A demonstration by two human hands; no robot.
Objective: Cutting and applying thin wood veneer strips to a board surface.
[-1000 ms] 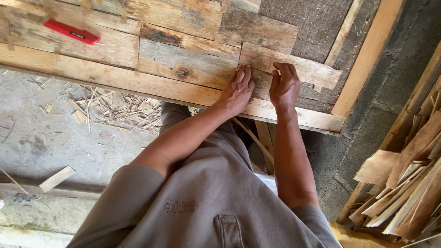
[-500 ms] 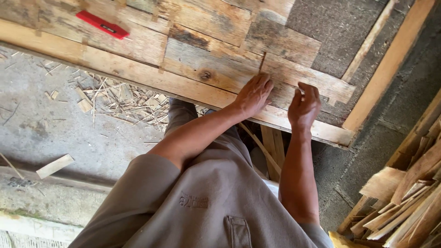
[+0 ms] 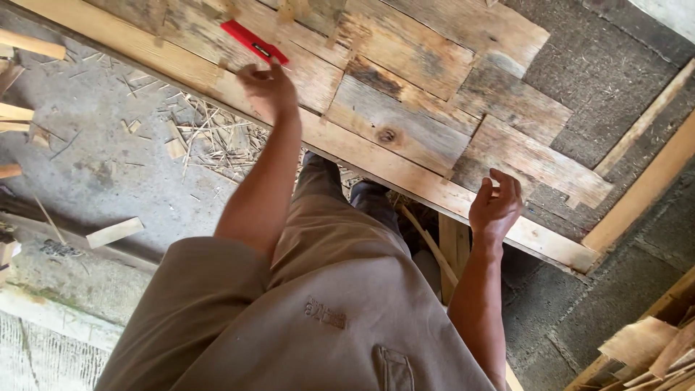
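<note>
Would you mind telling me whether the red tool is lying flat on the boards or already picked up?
Lying flat on the boards; the red tool sits just beyond the left hand, ungripped.

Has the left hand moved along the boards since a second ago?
Yes. The left hand has gone from beside the right hand along the wooden panel to the red tool.

Grey concrete floor (image 3: 87, 159) strewn with wood splinters (image 3: 210, 137) and offcuts.

Just one head-worn cam, looking steeply down over the person's chest, pretty close to the patchwork weathered-plank wooden surface (image 3: 405, 137).
</note>
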